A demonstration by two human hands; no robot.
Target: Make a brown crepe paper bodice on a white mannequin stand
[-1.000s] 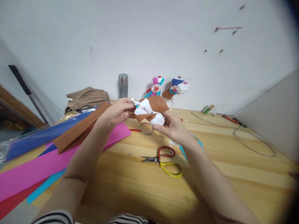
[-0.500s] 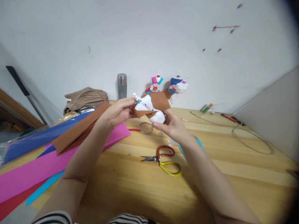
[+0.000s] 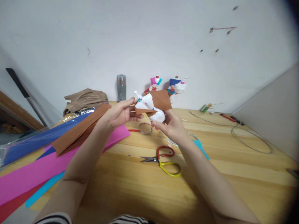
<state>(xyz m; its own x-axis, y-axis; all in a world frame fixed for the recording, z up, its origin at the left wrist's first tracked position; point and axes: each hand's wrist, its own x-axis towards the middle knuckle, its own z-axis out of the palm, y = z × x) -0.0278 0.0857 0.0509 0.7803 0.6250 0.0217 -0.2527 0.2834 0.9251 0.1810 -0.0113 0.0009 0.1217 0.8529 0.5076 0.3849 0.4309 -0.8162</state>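
A white rounded figure point(image 3: 158, 116) with small white beads at its upper left end is held above the table, lying tilted. Brown sheet material point(image 3: 161, 99) lies behind it and folds across its lower front. My right hand point(image 3: 171, 126) grips the figure and the brown sheet from the right, thumb in front. On the other side, my left hand point(image 3: 123, 114) touches the left edge of the brown sheet with its fingers spread and curved behind it. Red-and-yellow-handled scissors point(image 3: 161, 160) rest on the wood below, blades pointing left.
Decorated figures point(image 3: 179, 87) and a flask point(image 3: 121, 88) stand by the wall. Coloured sheets point(image 3: 35, 169) and a brown cloth point(image 3: 86, 99) lie left. A wire ring point(image 3: 145, 128) is under the hands. A grey cable point(image 3: 243, 144) curls at right.
My left thumb has come off the beaded end, and the left fingers have opened beside the brown sheet. My right hand keeps its hold.
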